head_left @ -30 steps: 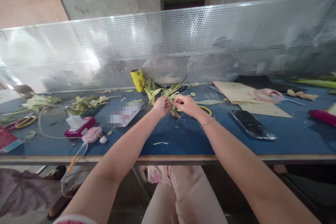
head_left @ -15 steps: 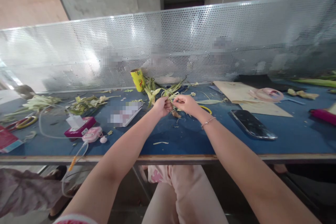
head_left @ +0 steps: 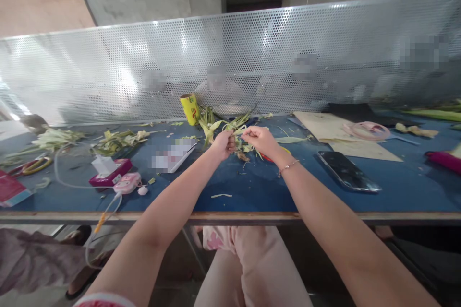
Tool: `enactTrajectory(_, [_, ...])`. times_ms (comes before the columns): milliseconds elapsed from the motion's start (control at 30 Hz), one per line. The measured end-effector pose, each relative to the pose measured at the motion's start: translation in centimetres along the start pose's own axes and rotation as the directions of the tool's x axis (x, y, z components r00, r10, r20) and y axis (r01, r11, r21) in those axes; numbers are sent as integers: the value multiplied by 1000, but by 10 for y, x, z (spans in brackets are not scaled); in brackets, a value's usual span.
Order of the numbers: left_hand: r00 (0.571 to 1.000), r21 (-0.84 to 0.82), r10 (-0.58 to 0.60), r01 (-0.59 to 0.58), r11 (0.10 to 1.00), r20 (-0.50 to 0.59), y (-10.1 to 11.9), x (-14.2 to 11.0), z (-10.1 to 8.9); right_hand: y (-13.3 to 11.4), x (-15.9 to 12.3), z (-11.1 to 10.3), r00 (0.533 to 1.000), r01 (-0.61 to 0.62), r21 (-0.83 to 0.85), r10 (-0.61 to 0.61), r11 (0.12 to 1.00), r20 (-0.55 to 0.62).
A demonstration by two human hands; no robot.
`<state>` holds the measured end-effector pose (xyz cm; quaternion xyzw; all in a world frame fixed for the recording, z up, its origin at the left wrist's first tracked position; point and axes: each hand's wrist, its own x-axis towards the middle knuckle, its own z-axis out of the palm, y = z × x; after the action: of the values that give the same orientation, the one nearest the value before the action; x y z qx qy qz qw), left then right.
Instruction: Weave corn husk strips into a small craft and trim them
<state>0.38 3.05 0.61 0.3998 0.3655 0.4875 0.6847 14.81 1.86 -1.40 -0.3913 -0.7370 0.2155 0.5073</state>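
Both hands meet over the middle of the blue table. My left hand [head_left: 224, 145] is closed around pale green leaf strips [head_left: 239, 130], whose loose ends stick out above the fingers. Just right of it, my right hand [head_left: 262, 140] is closed in a pinch at the ends of the same strips. Behind the hands lies a heap of green leaves [head_left: 209, 127]. A small brown scrap [head_left: 242, 156] sits below the fingers. Partly hidden under my right hand is a red and yellow loop [head_left: 265, 157], perhaps a scissors handle.
A yellow roll [head_left: 189, 109] stands near the perforated metal screen [head_left: 245, 57]. Phones lie left [head_left: 176, 156] and right [head_left: 346, 171]. Further left are a magenta box [head_left: 111, 172], a cable, scissors [head_left: 36, 165] and leaf piles [head_left: 120, 141]. Brown paper [head_left: 324, 127] carries a pink ring-shaped roll [head_left: 367, 130].
My right hand has drawn slightly away to the right from my left hand, widening the gap. More of the red and yellow loop shows beneath it. My left hand stays closed.
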Motion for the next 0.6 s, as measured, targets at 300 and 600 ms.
enactTrajectory(300, [995, 35, 94, -93, 995, -38, 0, 0, 1, -10, -5, 0, 971, -22, 18, 17, 1000, 239])
enactTrajectory(600, [960, 100, 187, -170, 980, -209, 0, -3, 7, -8, -3, -3, 943, -33, -12, 35, 999, 330])
